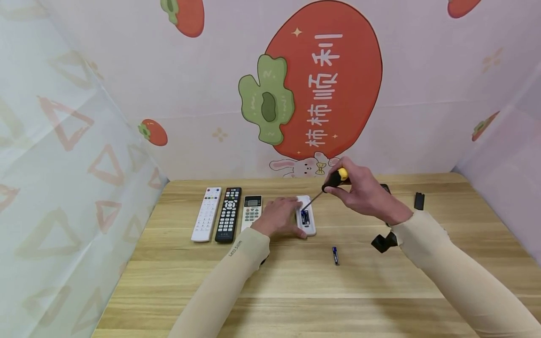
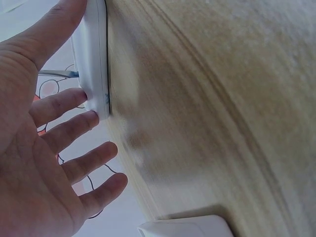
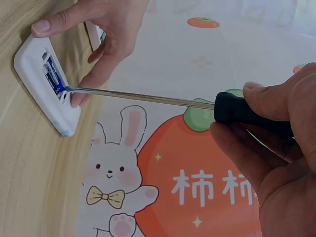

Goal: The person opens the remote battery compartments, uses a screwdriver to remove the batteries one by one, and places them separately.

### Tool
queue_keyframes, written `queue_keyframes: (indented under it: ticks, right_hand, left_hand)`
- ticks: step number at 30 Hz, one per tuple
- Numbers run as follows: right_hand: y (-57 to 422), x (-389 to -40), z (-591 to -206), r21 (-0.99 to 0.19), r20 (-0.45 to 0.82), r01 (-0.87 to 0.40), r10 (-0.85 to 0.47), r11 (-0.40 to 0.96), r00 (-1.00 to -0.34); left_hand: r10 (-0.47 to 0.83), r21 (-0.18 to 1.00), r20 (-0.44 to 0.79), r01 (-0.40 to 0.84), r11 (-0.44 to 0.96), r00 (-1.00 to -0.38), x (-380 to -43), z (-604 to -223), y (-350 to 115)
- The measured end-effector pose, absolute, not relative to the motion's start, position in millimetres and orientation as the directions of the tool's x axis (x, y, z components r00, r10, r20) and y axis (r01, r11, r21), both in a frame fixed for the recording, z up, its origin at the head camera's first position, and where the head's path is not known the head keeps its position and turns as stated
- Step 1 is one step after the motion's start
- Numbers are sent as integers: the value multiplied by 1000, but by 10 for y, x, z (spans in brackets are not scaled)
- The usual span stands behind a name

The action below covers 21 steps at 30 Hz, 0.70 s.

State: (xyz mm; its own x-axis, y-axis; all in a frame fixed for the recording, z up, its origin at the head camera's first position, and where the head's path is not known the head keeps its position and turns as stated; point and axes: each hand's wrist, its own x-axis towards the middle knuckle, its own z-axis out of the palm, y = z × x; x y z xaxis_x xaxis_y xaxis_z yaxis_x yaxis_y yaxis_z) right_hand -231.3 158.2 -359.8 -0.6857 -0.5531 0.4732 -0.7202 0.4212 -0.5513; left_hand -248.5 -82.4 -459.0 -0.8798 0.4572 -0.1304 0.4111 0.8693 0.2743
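Observation:
A white remote control (image 1: 311, 230) lies back up on the wooden table, its battery compartment uncovered. Blue batteries (image 1: 305, 218) sit inside it. My left hand (image 1: 279, 216) holds the remote across its edges, thumb on one side and forefinger on the other; the other fingers are spread. My right hand (image 1: 367, 193) grips a screwdriver (image 3: 232, 109) by its black and yellow handle. Its metal shaft (image 3: 143, 97) slants down into the compartment, with the tip at a battery's end. A loose blue battery (image 1: 336, 256) lies on the table in front of the remote.
Left of the hands lie a white remote (image 1: 206, 214), a black remote (image 1: 228, 214) and a white remote with a small screen (image 1: 252, 208), partly covered by the left hand. A small black piece (image 1: 419, 201) and a dark object (image 1: 384, 242) are at the right.

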Motion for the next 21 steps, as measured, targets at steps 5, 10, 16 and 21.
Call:
queue_keyframes:
  ticks: [5, 10, 16, 21]
  right_hand:
    - [1581, -2313, -3605, -559, 465, -714, -555, 422, -690]
    - [1575, -2305, -3609, -541, 475, -727, -560, 423, -679]
    - [1544, -2296, -3601, -512, 486, -754, -585, 412, -649]
    - [1513, -2290, -3588, -496, 463, -754, -603, 431, -650]
  left_hand:
    - [459, 267, -133, 414, 870, -879, -2492, -4606, -826]
    - [463, 264, -132, 419, 869, -876, -2492, -4595, -824]
    - [459, 279, -138, 410, 868, -878, -2485, -4578, -819]
    - [456, 277, -144, 406, 871, -878, -2492, -4589, -825]
